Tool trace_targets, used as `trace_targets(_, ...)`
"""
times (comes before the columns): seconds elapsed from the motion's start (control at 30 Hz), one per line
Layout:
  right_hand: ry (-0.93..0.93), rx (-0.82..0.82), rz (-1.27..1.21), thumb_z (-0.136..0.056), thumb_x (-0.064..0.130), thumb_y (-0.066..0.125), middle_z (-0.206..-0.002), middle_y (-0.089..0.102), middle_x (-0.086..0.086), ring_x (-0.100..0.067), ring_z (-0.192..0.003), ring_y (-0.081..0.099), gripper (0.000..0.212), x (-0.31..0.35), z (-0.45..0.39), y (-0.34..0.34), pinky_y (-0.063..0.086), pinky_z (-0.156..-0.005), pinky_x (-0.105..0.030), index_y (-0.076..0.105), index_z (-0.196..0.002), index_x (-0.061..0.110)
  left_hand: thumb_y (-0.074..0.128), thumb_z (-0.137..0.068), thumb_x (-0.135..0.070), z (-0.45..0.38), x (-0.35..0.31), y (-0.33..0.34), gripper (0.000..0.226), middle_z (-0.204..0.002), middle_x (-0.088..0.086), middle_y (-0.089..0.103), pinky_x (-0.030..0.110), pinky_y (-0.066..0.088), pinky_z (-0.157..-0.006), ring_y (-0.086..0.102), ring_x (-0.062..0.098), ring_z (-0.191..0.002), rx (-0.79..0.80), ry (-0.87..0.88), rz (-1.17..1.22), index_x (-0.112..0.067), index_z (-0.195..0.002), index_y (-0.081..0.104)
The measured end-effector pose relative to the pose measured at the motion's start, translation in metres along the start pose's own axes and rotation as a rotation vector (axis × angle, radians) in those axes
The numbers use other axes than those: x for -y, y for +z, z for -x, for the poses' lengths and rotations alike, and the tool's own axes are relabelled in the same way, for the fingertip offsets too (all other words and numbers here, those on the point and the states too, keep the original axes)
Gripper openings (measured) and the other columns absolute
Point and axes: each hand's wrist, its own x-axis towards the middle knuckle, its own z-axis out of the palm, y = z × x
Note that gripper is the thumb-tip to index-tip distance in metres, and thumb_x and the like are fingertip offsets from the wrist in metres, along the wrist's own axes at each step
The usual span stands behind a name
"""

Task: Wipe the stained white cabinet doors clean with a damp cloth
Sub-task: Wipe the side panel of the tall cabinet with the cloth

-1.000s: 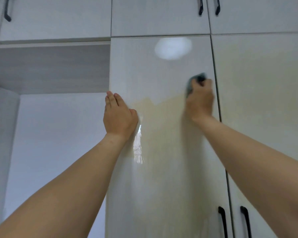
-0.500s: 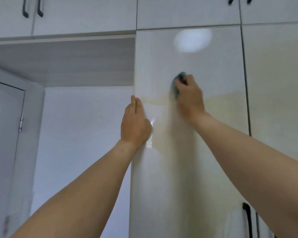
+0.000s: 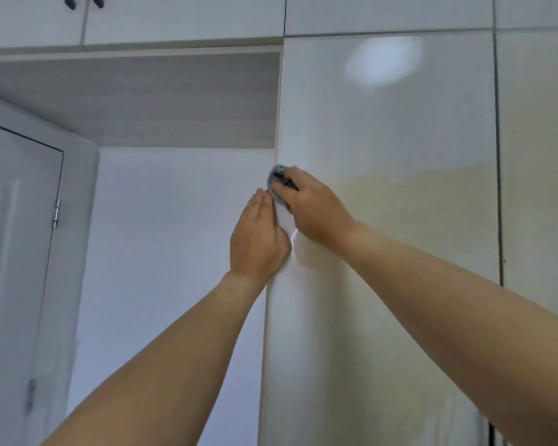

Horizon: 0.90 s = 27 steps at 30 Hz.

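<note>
Cabinet door point(image 3: 387, 130), centre-right of frame: yellowish stain across its lower part. Your right hand point(image 3: 316, 210) grips the grey-blue cloth point(image 3: 276, 180) at the door's left edge. Your left hand point(image 3: 255, 239), fingers straight, lies flat against that edge.

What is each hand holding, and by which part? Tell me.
The right hand grips the bunched cloth, fingers over its back, pressing it on the door. The left hand holds nothing; it rests flat on the door's edge.

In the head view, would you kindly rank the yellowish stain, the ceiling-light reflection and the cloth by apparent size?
1. yellowish stain, spreading down the door
2. ceiling-light reflection
3. cloth, mostly hidden under the right hand, so its full size is unsure
</note>
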Motion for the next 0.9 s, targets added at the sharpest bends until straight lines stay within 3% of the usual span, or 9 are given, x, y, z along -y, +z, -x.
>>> trace_targets(0.07, -0.117, 0.011, 0.118, -0.086, -0.004, 0.062, -0.117, 0.057, -0.016, -0.033, -0.094, 0.06, 0.039, -0.013, -0.004, -0.01, 0.055, -0.07, -0.038, 0.063, -0.124, 0.002, 0.041, -0.092, -0.008, 0.0, -0.001, -0.004, 0.065, -0.163, 0.008, 0.027, 0.029, 0.019, -0.121, 0.023, 0.021, -0.15, 0.017, -0.033, 0.007, -0.006, -0.155, 0.026)
trace_targets(0.1, -0.06, -0.006, 0.14, -0.088, -0.002, 0.059, -0.118, 0.055, -0.014, -0.032, -0.092, 0.058, 0.037, -0.019, -0.01, -0.014, 0.056, -0.068, -0.04, 0.06, -0.125, 0.003, 0.043, -0.091, -0.008, -0.002, -0.003, -0.006, 0.068, -0.164, 0.008, 0.024, 0.029, 0.019, -0.121, 0.021, 0.021, -0.151, 0.035, -0.031, 0.008, -0.006, -0.156, 0.023)
trace_targets(0.2, 0.347, -0.112, 0.047, -0.098, 0.008, 0.042, -0.117, 0.047, -0.009, -0.028, -0.094, 0.051, 0.032, -0.013, -0.019, -0.021, 0.049, -0.08, -0.041, 0.052, -0.128, 0.008, 0.045, -0.086, -0.007, -0.013, -0.015, -0.008, 0.076, -0.165, 0.008, 0.017, 0.03, 0.018, -0.123, 0.016, 0.02, -0.152, 0.064, 0.031, 0.012, -0.005, -0.157, 0.018)
trace_targets(0.37, 0.109, -0.014, 0.084, -0.085, 0.003, 0.062, -0.115, 0.055, -0.021, -0.037, -0.094, 0.058, 0.043, -0.024, 0.022, -0.037, 0.052, -0.072, -0.038, 0.058, -0.128, 0.0, 0.043, -0.09, -0.021, -0.009, -0.032, 0.005, 0.07, -0.166, 0.013, 0.013, 0.038, 0.029, -0.119, 0.017, 0.025, -0.152, 0.089, 0.043, -0.047, -0.009, -0.157, 0.023)
trace_targets(0.5, 0.7, -0.167, 0.112, -0.087, 0.003, 0.056, -0.129, 0.044, -0.019, -0.036, -0.107, 0.052, 0.05, -0.09, 0.059, -0.08, 0.043, -0.081, -0.036, 0.049, -0.136, 0.008, 0.046, -0.092, -0.025, -0.007, -0.047, 0.016, 0.072, -0.165, 0.02, 0.004, 0.041, 0.023, -0.121, 0.009, 0.032, -0.153, 0.083, -0.024, -0.121, -0.016, -0.158, 0.019)
trace_targets(0.57, 0.885, -0.248, 0.082, -0.086, 0.006, 0.054, -0.13, 0.043, -0.018, -0.034, -0.111, 0.049, 0.047, -0.092, 0.06, -0.083, 0.042, -0.085, -0.034, 0.052, -0.132, 0.007, 0.045, -0.091, -0.029, -0.009, -0.06, 0.021, 0.074, -0.163, 0.025, 0.004, 0.045, 0.02, -0.121, 0.009, 0.037, -0.152, 0.073, -0.069, -0.153, -0.014, -0.158, 0.018)
trace_targets(0.73, 0.559, -0.148, 0.123, -0.082, 0.04, 0.059, -0.124, 0.056, -0.011, -0.033, -0.111, 0.051, 0.047, -0.042, 0.048, -0.06, 0.049, -0.086, -0.038, 0.067, -0.115, 0.008, 0.041, -0.092, -0.027, -0.013, -0.078, 0.027, 0.073, -0.162, 0.03, 0.005, 0.049, 0.017, -0.122, 0.009, 0.042, -0.15, 0.04, -0.174, -0.167, -0.006, -0.157, 0.016)
trace_targets(0.83, 0.34, -0.05, 0.233, -0.078, 0.014, 0.072, -0.121, 0.06, -0.013, -0.037, -0.109, 0.056, 0.032, -0.073, 0.085, -0.079, 0.057, -0.07, -0.042, 0.07, -0.109, 0.009, 0.04, -0.093, -0.026, -0.013, -0.082, 0.032, 0.072, -0.161, 0.031, 0.005, 0.05, 0.016, -0.122, 0.01, 0.043, -0.149, 0.024, -0.184, -0.175, -0.004, -0.156, 0.015)
trace_targets(0.9, 0.456, -0.063, 0.278, -0.081, 0.001, 0.065, -0.124, 0.057, -0.016, -0.037, -0.111, 0.053, 0.035, -0.114, 0.117, -0.101, 0.056, -0.075, -0.045, 0.068, -0.115, 0.009, 0.04, -0.092, -0.028, -0.013, -0.083, 0.035, 0.073, -0.16, 0.032, 0.003, 0.05, 0.015, -0.122, 0.009, 0.045, -0.149, 0.038, -0.185, -0.196, -0.003, -0.156, 0.015)
